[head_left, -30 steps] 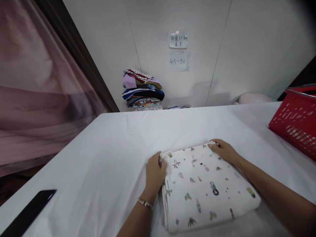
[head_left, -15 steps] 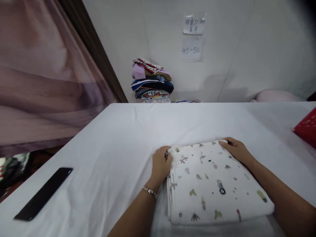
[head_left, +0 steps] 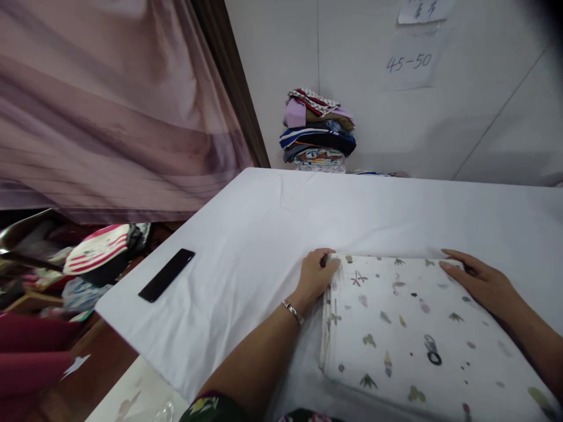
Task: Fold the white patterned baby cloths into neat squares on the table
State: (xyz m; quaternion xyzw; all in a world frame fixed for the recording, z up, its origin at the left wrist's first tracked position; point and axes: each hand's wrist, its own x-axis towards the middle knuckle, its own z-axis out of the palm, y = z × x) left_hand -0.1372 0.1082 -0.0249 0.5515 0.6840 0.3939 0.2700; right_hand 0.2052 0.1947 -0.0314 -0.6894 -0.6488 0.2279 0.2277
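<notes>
A folded white cloth [head_left: 396, 328], printed with small plants, birds and other figures, lies in several layers on the white-covered table in front of me. My left hand [head_left: 319, 272] is closed on its far left corner, thumb on top and fingers curled at the edge. At the far right corner is my right hand [head_left: 484, 284], its thumb laid over the cloth and its fingers along the outer edge. Part of the cloth's right side is hidden by my right forearm, and the near edge runs out of view.
A black phone-like slab [head_left: 167, 275] lies on the table [head_left: 246, 234] at left. Behind the far edge stands a stack of folded clothes [head_left: 319, 132]. A pink curtain [head_left: 132, 117] hangs at left, above assorted items with a red-striped piece [head_left: 99, 249]. A paper [head_left: 411, 61] reads 45-50.
My view has swung to the left, so things appear further right and more of the floor area shows. Both hands stay at the cloth's far corners, and the cloth looks unchanged.
</notes>
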